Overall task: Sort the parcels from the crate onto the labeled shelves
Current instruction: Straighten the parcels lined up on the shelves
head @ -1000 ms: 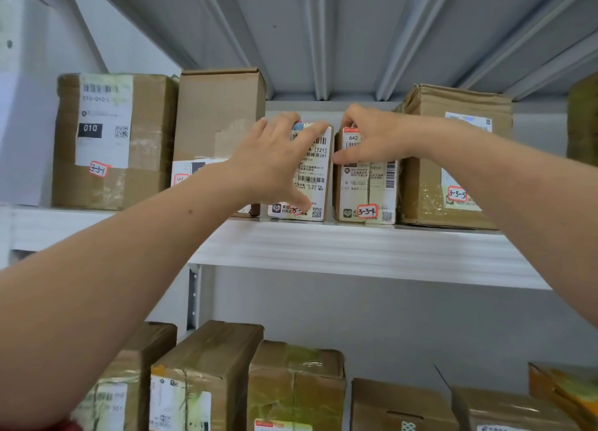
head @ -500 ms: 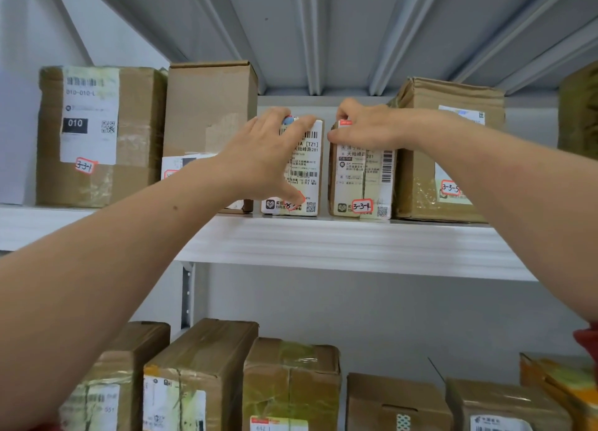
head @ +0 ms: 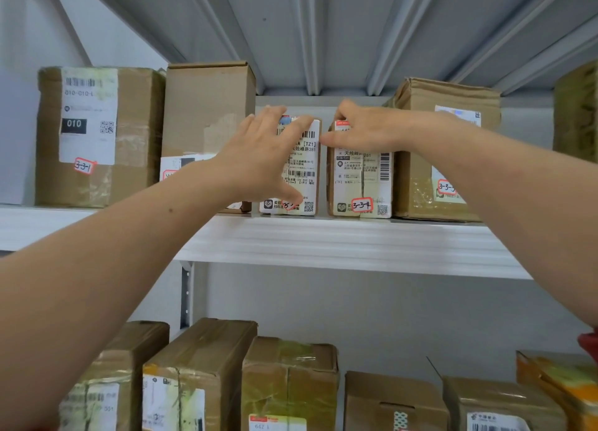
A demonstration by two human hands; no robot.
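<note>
On the upper shelf (head: pixel 356 246), the left hand (head: pixel 262 158) grips the parcel labelled TZ1 (head: pixel 305 171), fingers over its top, thumb low on its front. Just beside it stands the parcel marked 3-3-4 (head: pixel 362 184), with the right hand (head: pixel 365 129) curled over its top edge.

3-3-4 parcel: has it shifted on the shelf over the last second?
No visible shift. The small brown cardboard parcel with the white 3-3-4 label sits flush against the larger brown 3-3-5 box, at the shelf's front edge, as before.
</note>
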